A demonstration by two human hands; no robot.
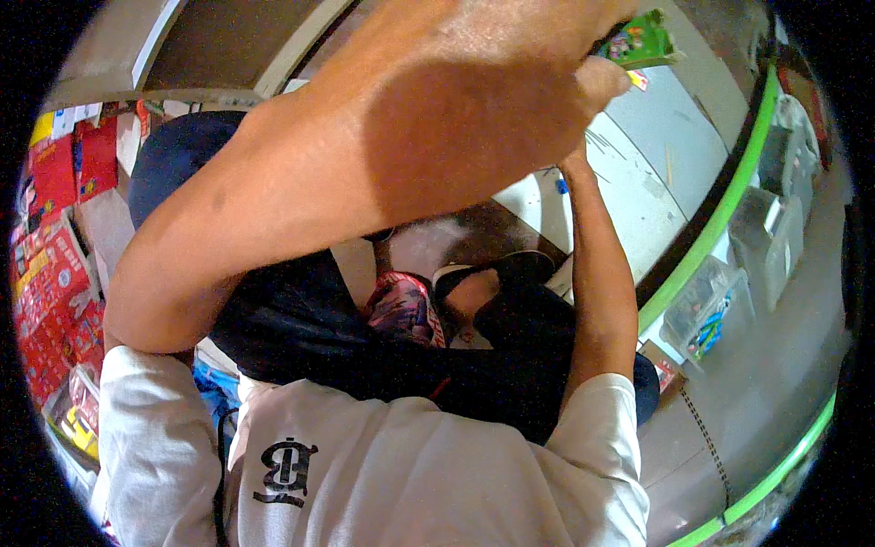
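My left forearm crosses the whole upper view, so my left hand (pixel 556 64) is up close at the top. Its thumb lies against a green printed packet (pixel 643 41), and the hand is closed on it. My right forearm rises on the right side, its wrist reaching up behind my left arm. That hides my right hand and whatever it touches. Below the packet is a pale flat panel (pixel 661 150) with dark marks, and a bit of red and yellow print shows beside my left thumb.
Red printed packages (pixel 59 264) are stacked along the left. On the right, past a bright green curved edge (pixel 729 205), stands a clear plastic box (pixel 706 310) with blue and green items. A floral cloth (pixel 406 310) and a dark shoe (pixel 524 266) are low in the middle.
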